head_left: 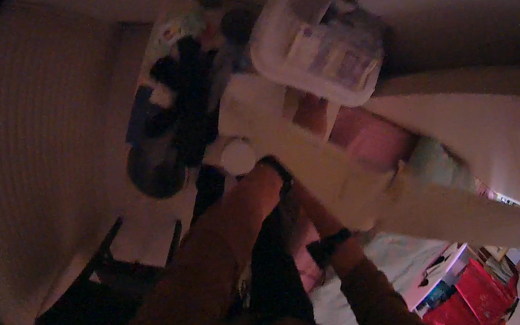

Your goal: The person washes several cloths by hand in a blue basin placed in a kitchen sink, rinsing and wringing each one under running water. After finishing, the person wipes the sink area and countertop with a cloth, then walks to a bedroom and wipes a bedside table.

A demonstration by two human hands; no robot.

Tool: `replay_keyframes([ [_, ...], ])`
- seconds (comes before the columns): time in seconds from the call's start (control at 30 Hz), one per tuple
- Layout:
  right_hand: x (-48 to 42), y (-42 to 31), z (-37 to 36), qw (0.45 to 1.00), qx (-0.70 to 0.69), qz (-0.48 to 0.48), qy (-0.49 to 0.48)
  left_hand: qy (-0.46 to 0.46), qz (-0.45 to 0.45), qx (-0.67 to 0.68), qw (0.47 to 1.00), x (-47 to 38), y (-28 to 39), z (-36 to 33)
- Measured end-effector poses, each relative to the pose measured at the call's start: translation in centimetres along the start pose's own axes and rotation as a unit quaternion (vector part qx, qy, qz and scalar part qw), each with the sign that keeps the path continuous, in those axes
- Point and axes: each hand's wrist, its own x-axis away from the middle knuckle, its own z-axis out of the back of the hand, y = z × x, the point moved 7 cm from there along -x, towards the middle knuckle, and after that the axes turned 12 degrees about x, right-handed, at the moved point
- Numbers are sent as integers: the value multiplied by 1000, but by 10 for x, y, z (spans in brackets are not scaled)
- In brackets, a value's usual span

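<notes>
The view is dim and blurred. My left hand (263,182) is around the middle, beside a pale round object (238,156); a dark band or strap lies by it, and its fingers cannot be made out. My right hand (304,198) reaches up from the lower right, below a long tan cardboard-like panel (333,171). A black band (329,247) is around the right wrist. Whether either hand holds anything cannot be told.
A translucent plastic bin (268,54) with packets stands at the top. Dark items (189,102) lie left of it. A black chair (85,312) is at lower left, and red bags (480,296) are at lower right. Pink and green items lie along the panel.
</notes>
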Motion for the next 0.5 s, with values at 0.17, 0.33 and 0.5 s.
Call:
replay_keyframes([
  [0.17, -32, -15, -7, 999, 13, -35, 3, -3, 73, 166, 983, 32, 19, 41],
  [0.33, -50, -30, -7, 996, 22, -87, -6, 90, 129, 93, 983, 100, 17, 152],
  [0.5, -55, -44, -14, 991, 37, -128, -14, 83, 265, 124, 953, 147, -18, 193],
])
